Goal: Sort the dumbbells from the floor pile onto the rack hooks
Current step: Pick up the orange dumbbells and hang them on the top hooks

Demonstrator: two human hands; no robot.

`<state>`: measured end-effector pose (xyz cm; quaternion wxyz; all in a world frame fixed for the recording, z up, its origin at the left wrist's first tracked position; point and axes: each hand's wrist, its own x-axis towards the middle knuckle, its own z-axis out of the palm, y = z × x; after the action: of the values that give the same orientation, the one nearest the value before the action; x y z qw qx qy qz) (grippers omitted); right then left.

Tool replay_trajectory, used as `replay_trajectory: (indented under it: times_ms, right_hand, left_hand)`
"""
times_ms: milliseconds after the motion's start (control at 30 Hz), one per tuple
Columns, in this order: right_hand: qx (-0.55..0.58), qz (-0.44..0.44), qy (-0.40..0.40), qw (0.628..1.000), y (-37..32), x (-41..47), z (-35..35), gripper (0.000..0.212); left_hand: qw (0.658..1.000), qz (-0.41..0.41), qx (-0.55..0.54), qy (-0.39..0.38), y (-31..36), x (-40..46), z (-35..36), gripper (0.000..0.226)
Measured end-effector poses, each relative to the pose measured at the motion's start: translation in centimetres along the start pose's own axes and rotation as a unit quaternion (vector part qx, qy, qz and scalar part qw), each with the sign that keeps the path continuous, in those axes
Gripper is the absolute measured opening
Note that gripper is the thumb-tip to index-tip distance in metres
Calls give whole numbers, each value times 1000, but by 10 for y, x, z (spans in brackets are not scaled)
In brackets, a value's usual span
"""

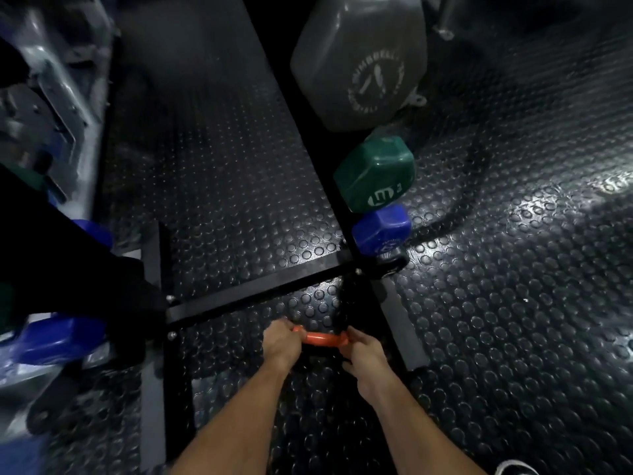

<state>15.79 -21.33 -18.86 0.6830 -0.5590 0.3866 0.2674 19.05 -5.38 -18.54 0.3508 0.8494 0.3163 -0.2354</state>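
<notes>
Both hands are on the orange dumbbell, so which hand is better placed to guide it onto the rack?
Probably the right hand: it grips the orange dumbbell at the end nearest the rack upright bearing the blue dumbbell. The left hand holds the far end.

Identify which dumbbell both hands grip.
The orange dumbbell, held at its ends by left hand and right hand; the grey, green and blue ones sit untouched.

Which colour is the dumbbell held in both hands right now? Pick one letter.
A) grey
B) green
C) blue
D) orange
D: the left hand and the right hand each hold one end of the orange dumbbell, while the green dumbbell, the blue dumbbell and the grey dumbbell sit in a line further up, untouched.
</notes>
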Motion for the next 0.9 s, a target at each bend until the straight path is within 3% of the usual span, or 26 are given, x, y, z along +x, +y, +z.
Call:
replay_trajectory:
  times_ms: [133, 233, 467, 767, 900]
  right_hand:
    - [-74, -86, -24, 993, -12, -18, 0, 40]
    - [-112, -139, -45, 983, -33, -46, 2, 36]
    - [-184, -214, -139, 949, -100, -135, 2, 21]
    - [-248, -365, -180, 879, -214, -259, 6, 50]
    - [-250, -408, -199, 855, -265, -311, 13, 43]
  left_hand:
    - [990, -27, -136, -19, 1, -17, -31, 6]
    - [976, 1, -215, -28, 6, -40, -59, 7]
    - [953, 61, -295, -14, 45, -115, -139, 19]
    - [914, 114, -390, -7, 137, -204, -254, 30]
    - [898, 165, -408, 13, 176, -248, -300, 28]
